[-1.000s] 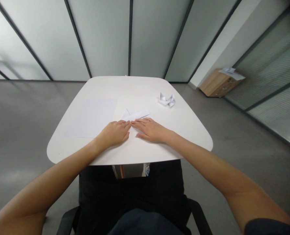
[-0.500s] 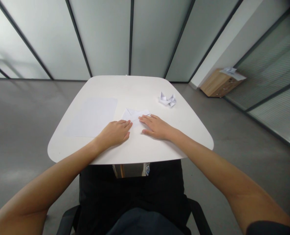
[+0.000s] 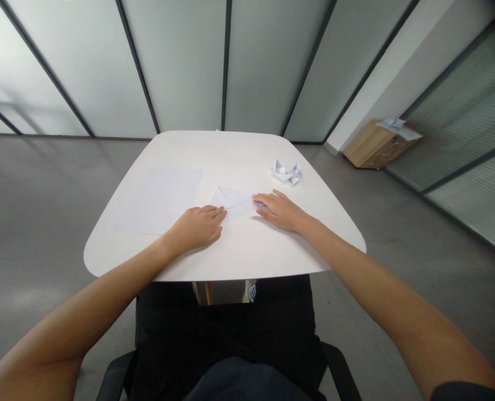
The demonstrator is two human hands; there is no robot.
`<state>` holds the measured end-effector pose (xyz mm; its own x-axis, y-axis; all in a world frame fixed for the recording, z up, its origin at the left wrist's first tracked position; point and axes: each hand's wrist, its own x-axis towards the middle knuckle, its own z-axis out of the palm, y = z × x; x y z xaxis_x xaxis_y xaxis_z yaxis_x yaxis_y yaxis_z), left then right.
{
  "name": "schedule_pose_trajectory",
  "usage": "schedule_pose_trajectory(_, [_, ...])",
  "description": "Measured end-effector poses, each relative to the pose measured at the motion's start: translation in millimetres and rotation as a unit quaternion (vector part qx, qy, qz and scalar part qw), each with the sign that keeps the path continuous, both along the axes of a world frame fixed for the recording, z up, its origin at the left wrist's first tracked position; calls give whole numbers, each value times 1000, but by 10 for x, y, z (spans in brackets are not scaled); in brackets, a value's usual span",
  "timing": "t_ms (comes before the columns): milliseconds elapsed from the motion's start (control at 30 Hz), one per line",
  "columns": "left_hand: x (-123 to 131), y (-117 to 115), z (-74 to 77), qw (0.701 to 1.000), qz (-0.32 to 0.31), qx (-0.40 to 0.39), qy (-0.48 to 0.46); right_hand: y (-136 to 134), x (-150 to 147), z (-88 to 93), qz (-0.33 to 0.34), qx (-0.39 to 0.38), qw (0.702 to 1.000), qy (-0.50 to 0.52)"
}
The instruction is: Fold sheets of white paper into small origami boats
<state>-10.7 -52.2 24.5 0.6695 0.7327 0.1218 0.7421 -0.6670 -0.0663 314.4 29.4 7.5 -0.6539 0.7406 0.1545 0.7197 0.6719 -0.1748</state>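
A folded sheet of white paper (image 3: 236,200) lies on the table in front of me, with crease lines across it. The fingers of my left hand (image 3: 200,225) rest stretched out on its near left corner, holding nothing. Over its right end is my right hand (image 3: 280,209), fingers extended and thumb apart; they hide that edge of the paper. Both hands are palm down and open.
The white table (image 3: 230,262) has rounded corners. A flat sheet of paper (image 3: 159,195) lies on its left side. At the back right stands a folded paper shape (image 3: 287,171) with pointed ends. Beyond, a wooden cabinet (image 3: 375,146) stands by the wall with papers on top.
My right hand has slid to the right along the folded paper, baring more of its middle. My left hand has stayed in place.
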Motion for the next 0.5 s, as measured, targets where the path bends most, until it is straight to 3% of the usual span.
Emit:
schedule_pose_trajectory(167, [-32,42,-33,999,-2,-10,-39,136,-182,52,-61,48,997,25])
schedule_pose_trajectory(300, [-100,172,-66,994,-1,-45,-99,221,-416,33,-37,21,999,30])
schedule_pose_trajectory(500, [-215,426,-102,969,54,-117,-213,340,-576,14,-99,-36,991,78])
